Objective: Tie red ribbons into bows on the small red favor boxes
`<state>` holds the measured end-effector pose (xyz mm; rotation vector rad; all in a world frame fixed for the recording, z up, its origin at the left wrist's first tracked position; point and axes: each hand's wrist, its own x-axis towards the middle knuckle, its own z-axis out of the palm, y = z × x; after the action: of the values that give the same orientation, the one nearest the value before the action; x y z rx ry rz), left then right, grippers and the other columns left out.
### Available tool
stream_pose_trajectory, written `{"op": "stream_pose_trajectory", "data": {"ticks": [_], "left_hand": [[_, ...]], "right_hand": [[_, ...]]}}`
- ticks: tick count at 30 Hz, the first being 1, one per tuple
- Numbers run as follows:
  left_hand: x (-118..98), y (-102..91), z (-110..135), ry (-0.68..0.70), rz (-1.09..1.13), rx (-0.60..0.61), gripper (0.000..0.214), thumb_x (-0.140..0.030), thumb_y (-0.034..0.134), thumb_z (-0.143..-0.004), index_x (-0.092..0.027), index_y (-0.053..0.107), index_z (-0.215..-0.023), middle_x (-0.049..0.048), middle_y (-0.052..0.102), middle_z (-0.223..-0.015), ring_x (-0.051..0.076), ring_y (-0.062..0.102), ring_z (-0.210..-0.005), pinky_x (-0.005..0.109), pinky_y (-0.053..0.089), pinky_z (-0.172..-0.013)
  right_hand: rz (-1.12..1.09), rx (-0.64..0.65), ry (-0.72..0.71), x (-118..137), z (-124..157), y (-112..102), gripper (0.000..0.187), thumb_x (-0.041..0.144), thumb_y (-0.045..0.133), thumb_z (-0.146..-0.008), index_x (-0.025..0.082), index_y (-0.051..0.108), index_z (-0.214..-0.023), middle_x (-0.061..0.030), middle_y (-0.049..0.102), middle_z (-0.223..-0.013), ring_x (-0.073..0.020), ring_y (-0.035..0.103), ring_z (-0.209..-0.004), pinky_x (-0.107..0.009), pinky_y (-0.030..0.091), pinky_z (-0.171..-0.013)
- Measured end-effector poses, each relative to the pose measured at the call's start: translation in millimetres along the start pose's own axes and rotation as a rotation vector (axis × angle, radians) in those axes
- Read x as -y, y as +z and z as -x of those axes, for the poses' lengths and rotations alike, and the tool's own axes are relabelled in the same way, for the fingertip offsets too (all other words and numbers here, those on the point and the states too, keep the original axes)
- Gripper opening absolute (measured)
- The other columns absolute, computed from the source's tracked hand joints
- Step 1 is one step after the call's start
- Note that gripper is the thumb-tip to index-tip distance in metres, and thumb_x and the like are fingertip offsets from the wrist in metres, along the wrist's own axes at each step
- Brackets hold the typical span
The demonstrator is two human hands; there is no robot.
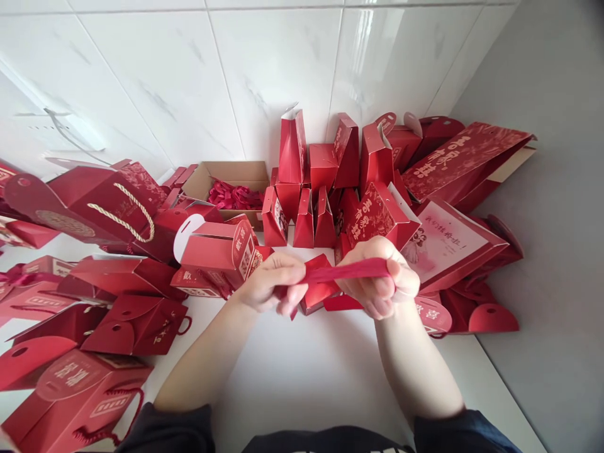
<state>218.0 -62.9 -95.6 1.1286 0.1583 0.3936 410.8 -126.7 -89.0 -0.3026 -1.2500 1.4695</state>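
A dark red ribbon (346,271) is stretched between my two hands above the white table. My left hand (278,280) pinches one end, and a short tail pokes out below its fingers. At the other end, my right hand (380,277) is closed, with the ribbon running over its fingers. Behind and below the ribbon lies a small red box (315,302), partly hidden by it and by my hands. Just left of my left hand sits a red gift box (214,251) with a round white flap.
An open cardboard box (195,182) at the back holds a heap of red ribbons (236,195). Red gift boxes (295,148) stand along the tiled wall. More crowd the left side, some with rope handles (125,214). Large printed boxes (453,242) lean near the grey right wall.
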Motion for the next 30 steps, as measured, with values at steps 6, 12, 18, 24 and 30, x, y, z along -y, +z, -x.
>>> {"op": "stream_pose_trajectory", "data": {"ticks": [6,12,18,24,30], "left_hand": [[-9.9,8.0,4.5,-0.055,-0.148,0.111,0.057,-0.062,0.054,-0.086,-0.008,0.073,-0.085,0.0132,0.073,-0.066,0.014,0.061,-0.041,0.022,0.045,-0.037],[-19.0,14.7,13.9,-0.091,-0.232,-0.028,0.034,-0.042,0.067,-0.084,-0.01,0.071,-0.074,0.0086,0.071,-0.059,0.014,0.063,-0.044,0.022,0.052,-0.045],[-21.7,12.5,22.9,-0.018,-0.292,0.105,0.028,-0.04,0.069,-0.08,-0.016,0.074,-0.066,0.009,0.069,-0.053,0.017,0.064,-0.043,0.023,0.049,-0.043],[-26.8,3.9,22.3,0.255,-0.151,0.318,0.036,-0.045,0.067,-0.077,-0.023,0.068,-0.049,0.0025,0.055,-0.033,0.014,0.052,-0.026,0.02,0.039,-0.03],[-50.1,-4.4,41.5,0.092,-0.347,0.347,0.052,-0.067,0.061,-0.076,-0.017,0.077,-0.078,0.0128,0.073,-0.062,0.022,0.069,-0.049,0.027,0.054,-0.047]], "right_hand": [[0.221,0.155,0.296,21.7,4.7,5.2,0.029,0.036,0.061,-0.092,0.012,0.067,-0.076,-0.0063,0.067,-0.068,-0.0151,0.063,-0.063,-0.028,0.053,-0.06],[0.354,0.164,0.33,15.6,-2.6,6.2,0.03,0.037,0.057,-0.095,0.013,0.064,-0.078,-0.003,0.062,-0.069,-0.0131,0.06,-0.066,-0.027,0.05,-0.062],[0.476,0.334,0.242,19.5,-5.5,4.3,0.029,0.034,0.057,-0.095,0.012,0.065,-0.076,-0.0018,0.062,-0.067,-0.0109,0.057,-0.063,-0.023,0.047,-0.06],[0.505,0.297,0.263,29.8,-0.1,-6.5,0.029,0.031,0.055,-0.096,0.012,0.068,-0.078,-0.0027,0.063,-0.071,-0.0108,0.06,-0.065,-0.023,0.051,-0.063],[0.547,0.276,0.296,46.3,12.4,-21.5,0.026,0.031,0.057,-0.095,0.011,0.067,-0.082,-0.0046,0.065,-0.071,-0.0124,0.062,-0.067,-0.024,0.052,-0.065]]}}
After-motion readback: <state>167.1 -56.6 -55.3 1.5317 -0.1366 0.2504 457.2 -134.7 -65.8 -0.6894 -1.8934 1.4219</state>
